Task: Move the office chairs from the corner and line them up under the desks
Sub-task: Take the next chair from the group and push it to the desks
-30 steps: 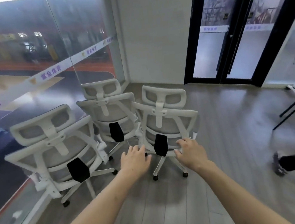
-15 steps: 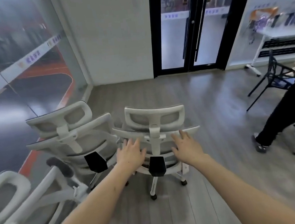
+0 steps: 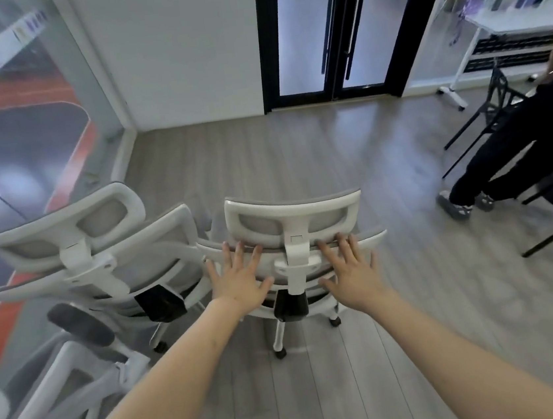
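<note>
A white office chair (image 3: 293, 217) with a grey mesh back and headrest stands right in front of me, its back toward me. My left hand (image 3: 238, 279) lies flat with straight, spread fingers on the left of its backrest. My right hand (image 3: 352, 271) lies flat the same way on the right of the backrest, beside the headrest post. A second white chair (image 3: 100, 250) stands close on the left, nearly touching the first. Part of a third chair (image 3: 81, 379) shows at the lower left.
A glass wall (image 3: 11, 129) runs along the left. Black-framed glass doors (image 3: 330, 31) are ahead. At the right a person in black (image 3: 516, 147) stands beside a black chair (image 3: 494, 105) and a white desk (image 3: 519, 26). Grey wood floor (image 3: 296, 155) stretches ahead.
I have moved closer and turned right. Both hands rose from the chair's lower back to its upper backrest, and the chair now sits apart from the group toward the open floor.
</note>
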A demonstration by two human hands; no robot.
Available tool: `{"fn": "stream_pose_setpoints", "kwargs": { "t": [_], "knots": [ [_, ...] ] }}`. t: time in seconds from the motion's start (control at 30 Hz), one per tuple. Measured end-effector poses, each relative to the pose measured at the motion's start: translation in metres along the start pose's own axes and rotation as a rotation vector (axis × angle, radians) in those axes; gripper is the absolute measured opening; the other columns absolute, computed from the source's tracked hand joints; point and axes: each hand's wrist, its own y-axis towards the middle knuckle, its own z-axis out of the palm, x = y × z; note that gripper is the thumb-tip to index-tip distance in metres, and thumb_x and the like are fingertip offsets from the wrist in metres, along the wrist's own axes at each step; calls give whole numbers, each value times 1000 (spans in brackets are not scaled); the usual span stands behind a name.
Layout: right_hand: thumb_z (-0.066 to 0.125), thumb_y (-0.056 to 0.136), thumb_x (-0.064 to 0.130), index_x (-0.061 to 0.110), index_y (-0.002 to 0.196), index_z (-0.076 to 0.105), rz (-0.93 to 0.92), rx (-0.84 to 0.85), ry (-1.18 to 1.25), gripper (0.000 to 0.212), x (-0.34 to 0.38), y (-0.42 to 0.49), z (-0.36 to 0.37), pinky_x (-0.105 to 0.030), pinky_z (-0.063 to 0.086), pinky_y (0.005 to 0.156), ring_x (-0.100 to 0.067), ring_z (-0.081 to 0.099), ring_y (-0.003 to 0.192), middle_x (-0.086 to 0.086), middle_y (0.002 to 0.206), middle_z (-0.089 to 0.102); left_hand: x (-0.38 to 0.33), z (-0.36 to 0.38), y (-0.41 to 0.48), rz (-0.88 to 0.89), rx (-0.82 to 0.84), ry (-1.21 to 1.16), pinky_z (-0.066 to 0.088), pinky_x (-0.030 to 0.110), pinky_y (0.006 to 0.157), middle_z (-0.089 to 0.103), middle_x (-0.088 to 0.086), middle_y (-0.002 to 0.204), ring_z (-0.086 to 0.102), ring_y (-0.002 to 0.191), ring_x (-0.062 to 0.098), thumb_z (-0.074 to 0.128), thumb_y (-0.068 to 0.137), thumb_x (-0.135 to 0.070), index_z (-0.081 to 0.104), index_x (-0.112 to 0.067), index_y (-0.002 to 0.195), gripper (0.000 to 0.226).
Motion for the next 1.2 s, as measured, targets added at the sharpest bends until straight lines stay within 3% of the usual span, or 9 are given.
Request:
{"fn": "stream_pose_setpoints", "kwargs": {
  "t": [0.17, 0.4, 0.77, 1.07, 1.2],
  "knots": [
    [32, 97, 74, 53, 156, -18, 7, -20, -8, 80, -4, -17, 5, -68, -2, 121, -22, -26, 155, -1, 172, -18, -6, 10, -9, -4, -7, -1, -3, 82, 112, -19, 2, 173, -27, 155, 35, 19, 93, -81, -14, -45, 162, 84],
    [29, 98, 75, 52, 158, -15, -1, -17, -4, 78, -21, -54, 5, -68, -2, 122, -23, -26, 155, -1, 172, -19, -42, 22, -50, -47, -16, -14, -19, 79, 109, -21, 5, 172, -27, 155, 37, 21, 92, -82, -14, -42, 162, 88],
    [16, 91, 83, 57, 152, -24, -173, -5, -19, 77, -84, -131, 23, -69, -5, 120, -22, -29, 154, 3, 170, -25, -117, 64, -155, -230, -13, -81, -16, 82, 107, -20, 1, 173, -26, 156, 31, 24, 86, -85, -12, -45, 161, 92],
    [23, 89, 84, 63, 149, -24, -398, 88, 20, 79, -143, -248, 38, -72, -10, 118, -23, -29, 154, 5, 171, -22, -203, 102, -291, -445, 4, -124, -3, 82, 113, -13, -4, 174, -21, 158, 24, 23, 91, -83, -3, -45, 163, 86],
    [20, 84, 85, 65, 146, -26, -439, 158, -11, 80, -168, -313, 48, -70, -17, 117, -19, -34, 151, 6, 170, -24, -247, 129, -368, -496, 21, -194, -4, 81, 113, -13, -5, 174, -24, 157, 21, 26, 91, -84, -5, -48, 163, 86]
  ]
}}
